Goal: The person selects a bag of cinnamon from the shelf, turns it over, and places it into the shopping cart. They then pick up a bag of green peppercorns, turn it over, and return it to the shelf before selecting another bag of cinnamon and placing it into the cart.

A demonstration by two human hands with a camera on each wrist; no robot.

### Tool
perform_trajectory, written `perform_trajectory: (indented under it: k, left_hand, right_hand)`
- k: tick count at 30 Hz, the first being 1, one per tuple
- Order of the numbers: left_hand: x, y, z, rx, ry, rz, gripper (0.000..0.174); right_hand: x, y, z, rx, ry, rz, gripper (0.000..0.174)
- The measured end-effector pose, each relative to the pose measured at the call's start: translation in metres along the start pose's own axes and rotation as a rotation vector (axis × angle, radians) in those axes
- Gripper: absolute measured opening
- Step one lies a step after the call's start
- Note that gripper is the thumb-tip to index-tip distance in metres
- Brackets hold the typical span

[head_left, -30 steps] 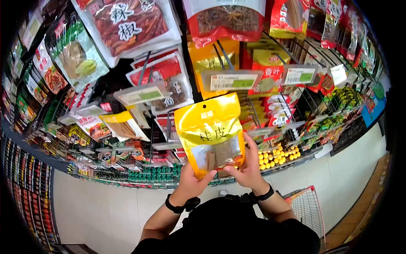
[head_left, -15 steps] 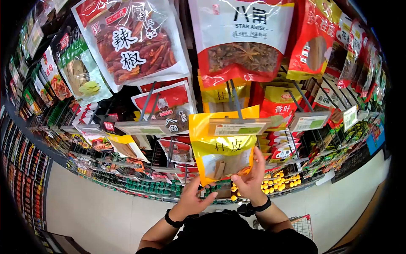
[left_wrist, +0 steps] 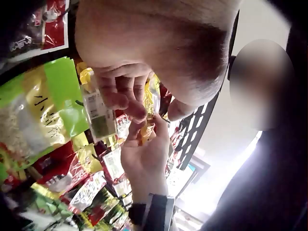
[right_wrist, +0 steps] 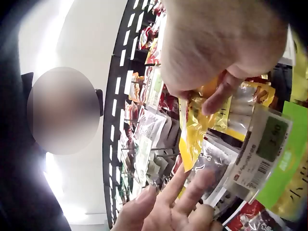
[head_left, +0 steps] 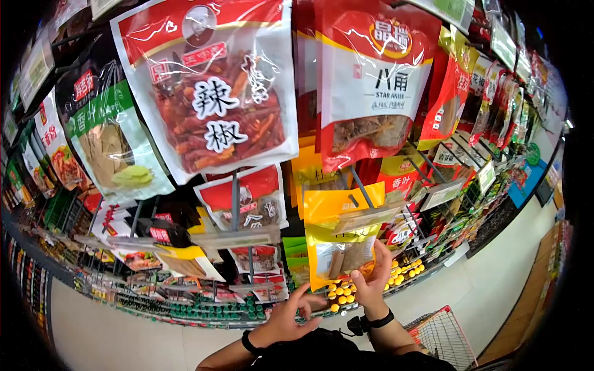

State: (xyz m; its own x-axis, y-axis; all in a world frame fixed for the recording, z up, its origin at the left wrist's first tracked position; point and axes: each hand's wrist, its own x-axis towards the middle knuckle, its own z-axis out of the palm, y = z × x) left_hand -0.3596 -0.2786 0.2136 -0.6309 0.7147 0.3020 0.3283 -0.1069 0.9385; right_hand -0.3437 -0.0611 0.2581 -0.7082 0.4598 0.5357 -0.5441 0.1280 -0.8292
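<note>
A yellow bag of cinnamon bark [head_left: 342, 263] with a clear window hangs upright at a hook, its upper part behind a price-tag holder [head_left: 370, 217]. My right hand [head_left: 373, 283] pinches the bag's lower right side, thumb in front; the right wrist view shows its fingers on the yellow film [right_wrist: 191, 137]. Below and left of the bag's bottom corner, my left hand [head_left: 291, 318] holds nothing, its fingers loosely bent. In the left wrist view the left hand [left_wrist: 149, 43] is close above the right hand [left_wrist: 146, 161].
Large packs of dried chilli [head_left: 207, 105] and star anise [head_left: 374, 93] hang above on either side. Another yellow bag [head_left: 312, 162] hangs behind. Metal hooks with price tags jut outward. A shopping cart [head_left: 444, 337] stands at lower right on the pale floor.
The bag has gone from being held by both hands in front of the rack to the hook behind the price tag. My left hand has let go and dropped lower left; the right still pinches it.
</note>
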Motion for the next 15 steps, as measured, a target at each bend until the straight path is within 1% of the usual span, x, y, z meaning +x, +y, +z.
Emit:
perform_trajectory:
  k: [1, 3, 4, 7, 8, 9, 10, 13, 14, 15]
  left_hand:
    - [-0.005, -0.001, -0.004, -0.014, -0.058, -0.042, 0.088]
    - [-0.013, -0.001, -0.014, 0.059, -0.117, -0.086, 0.083]
    - [-0.016, -0.003, -0.019, 0.085, -0.168, -0.096, 0.077]
    - [-0.022, -0.009, -0.032, 0.165, -0.3, -0.097, 0.061]
    - [-0.025, -0.012, -0.034, 0.192, -0.333, -0.079, 0.055]
    - [-0.028, -0.015, -0.035, 0.218, -0.366, -0.063, 0.049]
    - [-0.033, -0.024, -0.035, 0.243, -0.364, 0.009, 0.041]
    - [-0.039, -0.03, -0.035, 0.18, -0.47, 0.037, 0.038]
    - [-0.042, -0.03, -0.035, 0.142, -0.521, 0.0, 0.035]
    - [-0.044, -0.034, -0.036, 0.135, -0.519, 0.038, 0.035]
  right_hand:
    - [0.0, -0.001, 0.002, -0.052, 0.004, -0.03, 0.074]
    - [-0.004, 0.0, -0.002, -0.163, 0.013, -0.079, 0.073]
    - [-0.004, 0.001, -0.004, -0.19, -0.049, -0.155, 0.065]
    - [-0.005, -0.012, 0.009, -0.132, 0.001, 0.019, 0.065]
    - [-0.004, -0.002, 0.002, -0.238, -0.024, 0.018, 0.067]
    - [-0.002, -0.005, 0.008, -0.126, 0.0, 0.049, 0.065]
    - [0.002, -0.01, 0.013, -0.163, -0.005, 0.046, 0.063]
    - [0.008, -0.011, 0.016, -0.144, -0.011, 0.186, 0.057]
    - [0.011, -0.005, 0.017, -0.159, -0.003, 0.173, 0.056]
    - [0.013, -0.001, 0.019, -0.173, 0.004, 0.16, 0.054]
